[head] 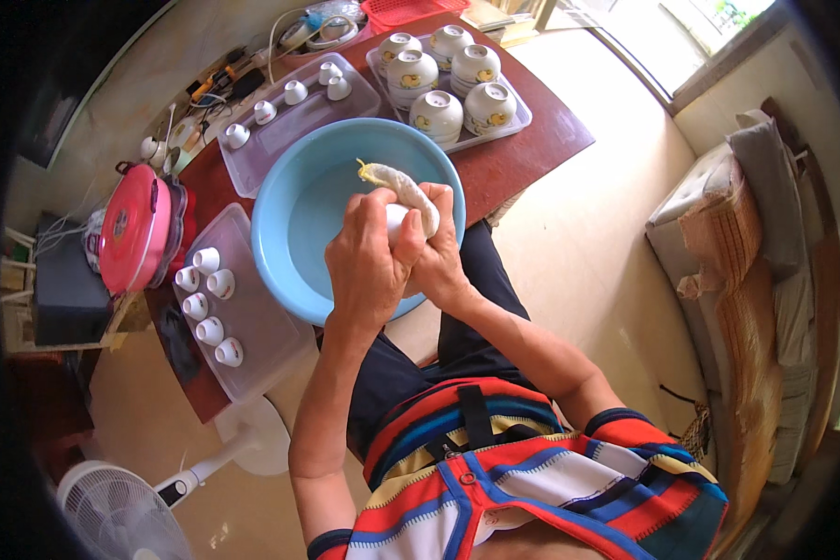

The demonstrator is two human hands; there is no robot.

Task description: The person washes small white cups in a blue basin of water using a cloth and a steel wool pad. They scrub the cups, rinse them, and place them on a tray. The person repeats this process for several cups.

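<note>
Over a light-blue plastic basin (287, 280), my left hand (371, 252) and my right hand (441, 252) are close together, holding a small white cup (396, 220) between them. A wet whitish cloth (406, 189) with a yellow edge is gripped with the cup, mostly by my right hand, and its end sticks up past the fingers. Much of the cup is hidden by the fingers. Several small white cups (210, 330) lie on a clear plastic tray (273, 364) at the left. More such cups (295, 92) are on another clear tray (234, 168) behind the basin.
A tray (525, 119) of upside-down bowls (436, 115), some stacked, stands on the dark red table (553, 133). Pink round lidded container (134, 227) is at the left edge, with cables and tools (213, 84) behind. A white fan (122, 511) stands lower left; a sofa (728, 280) is right.
</note>
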